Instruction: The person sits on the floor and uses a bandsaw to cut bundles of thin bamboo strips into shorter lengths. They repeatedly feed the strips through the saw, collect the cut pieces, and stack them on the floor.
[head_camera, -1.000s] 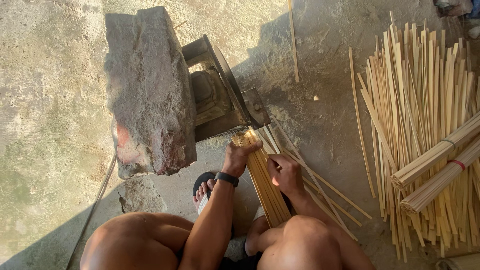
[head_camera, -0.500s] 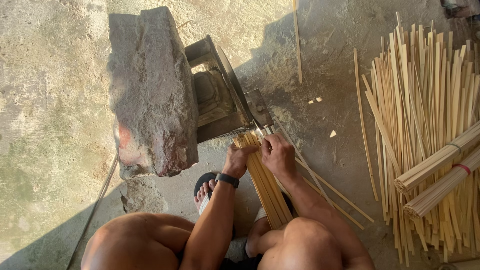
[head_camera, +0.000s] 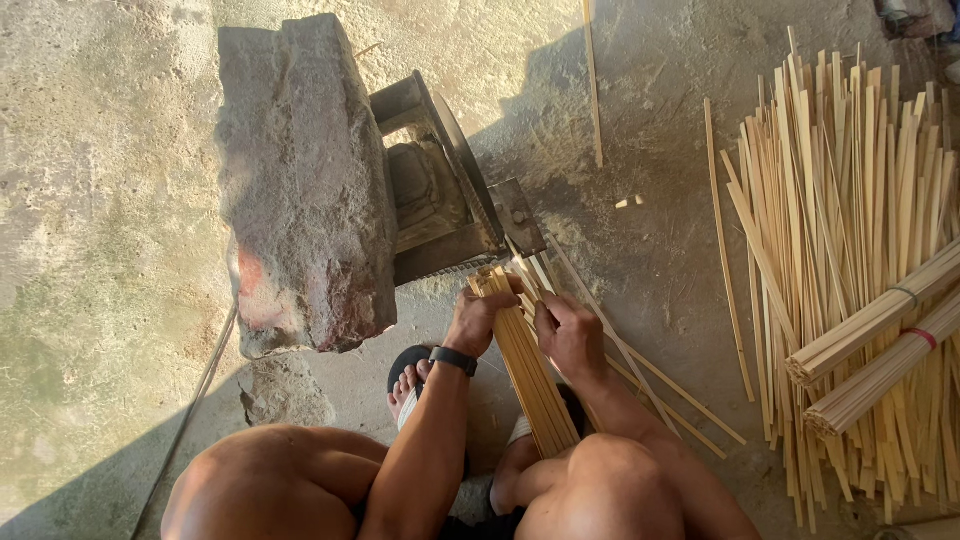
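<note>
Beside the stone block (head_camera: 305, 190), both hands, left hand (head_camera: 478, 318), right hand (head_camera: 568, 335), clasping bamboo strips (head_camera: 528, 365)

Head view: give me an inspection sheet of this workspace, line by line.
Surface: rough concrete floor, part sunlit, part in shadow.
Job's things: bundle of bamboo strips, its far end against a small metal device beside a big stone block.
Clutter: loose strips on the floor; a spread pile of strips; two tied bundles on the pile.
Grippers: left hand grips the bundle's top; right hand pinches strips beside it.
Cables: a thin rod or wire by the block, kind unclear.
Surroundings: sandalled foot; black wristband.
</note>
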